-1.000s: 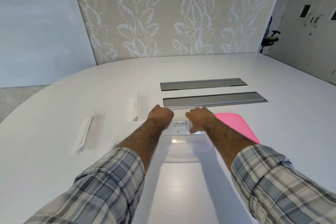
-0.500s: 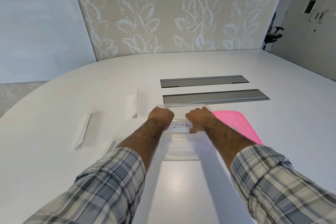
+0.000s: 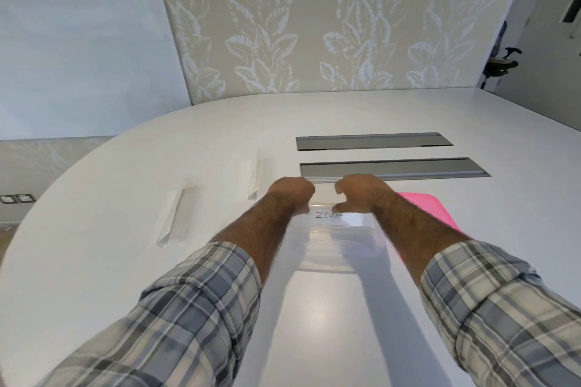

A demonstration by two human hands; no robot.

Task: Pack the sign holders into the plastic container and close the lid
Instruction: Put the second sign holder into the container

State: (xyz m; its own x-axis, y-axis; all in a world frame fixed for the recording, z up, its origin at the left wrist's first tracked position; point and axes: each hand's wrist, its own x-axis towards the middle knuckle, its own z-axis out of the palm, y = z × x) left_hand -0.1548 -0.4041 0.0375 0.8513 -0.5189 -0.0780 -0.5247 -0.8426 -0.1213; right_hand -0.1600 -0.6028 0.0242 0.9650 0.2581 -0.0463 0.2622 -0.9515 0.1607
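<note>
A clear plastic container [image 3: 330, 264] stands on the white table in front of me. Inside it lies a clear sign holder [image 3: 342, 219] with a handwritten label starting "ZE". My left hand [image 3: 290, 195] and my right hand [image 3: 358, 195] are curled over the holder's far end, knuckles up, with the fingertips hidden. The right thumb pinches near the label. A pink lid [image 3: 421, 203] lies flat right of the container, partly under my right forearm. Two more clear sign holders, one nearer [image 3: 253, 176] and one farther left [image 3: 174, 217], lie on the table left of the container.
Two grey cable hatches, the nearer [image 3: 393, 168] and the farther [image 3: 371, 141], are set into the table just beyond my hands. The rounded table edge curves away at the left. A leaf-patterned wall stands behind, and an office chair [image 3: 503, 63] at the far right.
Both hands have shifted slightly farther along the container and a little apart. A clear edge now shows between them, and less of the label is visible.
</note>
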